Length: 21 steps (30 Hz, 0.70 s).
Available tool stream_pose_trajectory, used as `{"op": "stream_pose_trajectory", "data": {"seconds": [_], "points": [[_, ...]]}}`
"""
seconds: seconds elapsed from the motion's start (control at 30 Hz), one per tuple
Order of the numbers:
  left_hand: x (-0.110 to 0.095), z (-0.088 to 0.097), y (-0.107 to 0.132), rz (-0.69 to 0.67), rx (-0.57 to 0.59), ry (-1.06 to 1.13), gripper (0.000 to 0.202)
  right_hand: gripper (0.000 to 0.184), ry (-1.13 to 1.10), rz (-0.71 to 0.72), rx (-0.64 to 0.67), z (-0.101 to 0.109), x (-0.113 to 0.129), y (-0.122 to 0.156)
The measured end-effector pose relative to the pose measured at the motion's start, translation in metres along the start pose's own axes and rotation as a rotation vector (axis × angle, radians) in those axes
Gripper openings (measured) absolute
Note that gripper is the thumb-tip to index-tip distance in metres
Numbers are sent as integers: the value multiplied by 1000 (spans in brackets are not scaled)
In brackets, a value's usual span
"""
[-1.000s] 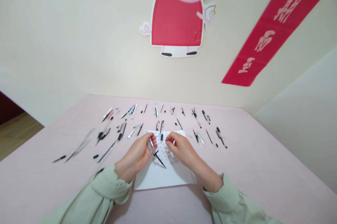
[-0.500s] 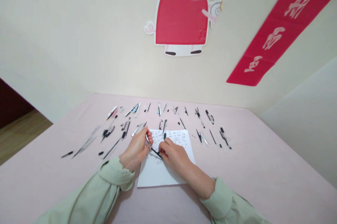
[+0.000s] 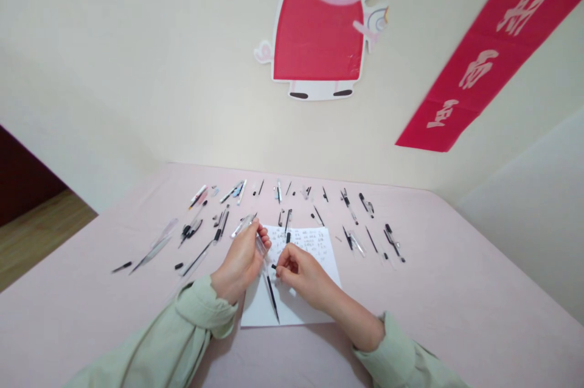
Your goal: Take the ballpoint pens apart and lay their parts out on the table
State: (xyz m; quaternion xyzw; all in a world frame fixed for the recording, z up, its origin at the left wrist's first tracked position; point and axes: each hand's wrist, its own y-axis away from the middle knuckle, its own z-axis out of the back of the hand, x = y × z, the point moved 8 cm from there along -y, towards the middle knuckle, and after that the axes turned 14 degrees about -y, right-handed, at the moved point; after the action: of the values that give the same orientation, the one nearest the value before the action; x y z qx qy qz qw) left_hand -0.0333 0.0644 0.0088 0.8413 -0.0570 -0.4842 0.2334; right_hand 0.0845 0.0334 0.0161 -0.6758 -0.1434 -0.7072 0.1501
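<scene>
My left hand is closed around a clear pen barrel, tilted over the paper. Below that hand a dark pen refill points down towards the paper's near edge; whether it is still inside the barrel or lies on the sheet I cannot tell. My right hand pinches a small black pen part between thumb and fingers, just right of the barrel. Under both hands is a white sheet of paper with handwriting on its upper part. A pen with a black end lies at its top edge.
Several pens, refills and caps lie in rows on the pink tablecloth, among them a black pen at right and a loose refill at left. Behind the table stands a pale wall with a cartoon cutout and red banner.
The dark refill, earlier slanting from my left hand to my right fingertips, now points down and away from them. My right fingers now show a small black part. The view has shifted slightly.
</scene>
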Motion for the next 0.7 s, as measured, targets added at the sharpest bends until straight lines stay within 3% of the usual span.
{"op": "stream_pose_trajectory", "data": {"seconds": [0.23, 0.4, 0.53, 0.7], "points": [[-6, 4, -5, -11, -8, 33, 25, 9, 80, 47, -56, 12, 3, -1], [-4, -1, -1, 5, 45, -11, 26, 31, 446, 198, 97, -12, 20, 11], [-4, -3, 2, 13, 50, -26, 25, 28, 726, 140, 147, -23, 18, 18], [-2, -5, 2, 38, 82, -23, 25, 22, 772, 82, 81, -21, 17, 20]]}}
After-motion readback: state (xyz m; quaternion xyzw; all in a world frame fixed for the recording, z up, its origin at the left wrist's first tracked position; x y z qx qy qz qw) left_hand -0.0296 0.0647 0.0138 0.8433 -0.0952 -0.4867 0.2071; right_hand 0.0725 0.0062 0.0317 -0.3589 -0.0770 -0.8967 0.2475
